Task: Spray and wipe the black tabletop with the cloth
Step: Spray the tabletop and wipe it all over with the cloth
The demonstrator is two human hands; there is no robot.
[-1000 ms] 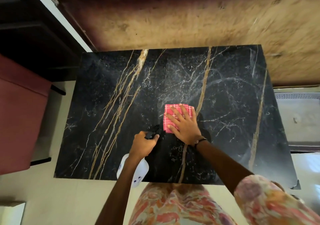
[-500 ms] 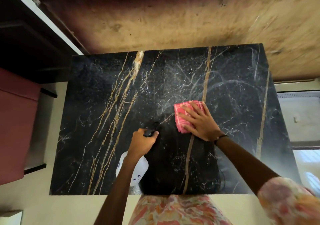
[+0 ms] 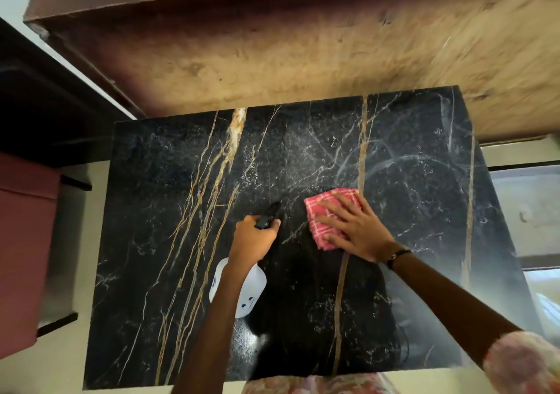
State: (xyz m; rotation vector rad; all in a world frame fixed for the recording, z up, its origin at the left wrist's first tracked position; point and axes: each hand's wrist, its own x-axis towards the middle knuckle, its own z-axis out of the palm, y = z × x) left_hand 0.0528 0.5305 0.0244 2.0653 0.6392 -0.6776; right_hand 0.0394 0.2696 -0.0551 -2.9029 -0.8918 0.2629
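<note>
**Cloth pressed flat, sprayer gripped over black marble top**

The right hand [image 3: 357, 230], fingers spread straight, presses the pink checked cloth [image 3: 325, 215] onto the black gold-veined tabletop [image 3: 169, 212], right of centre. Just beside it, the left hand [image 3: 254, 239] grips a white spray bottle [image 3: 245, 287]; the black nozzle seems to point forward. A red seat [image 3: 24, 242] stands left and a worn brown surface [image 3: 303, 54] lies beyond.

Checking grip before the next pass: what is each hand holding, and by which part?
Left hand grips the spray bottle by its black trigger head. Right hand holds nothing; its straight fingers press the pink cloth flat on the black tabletop.
</note>
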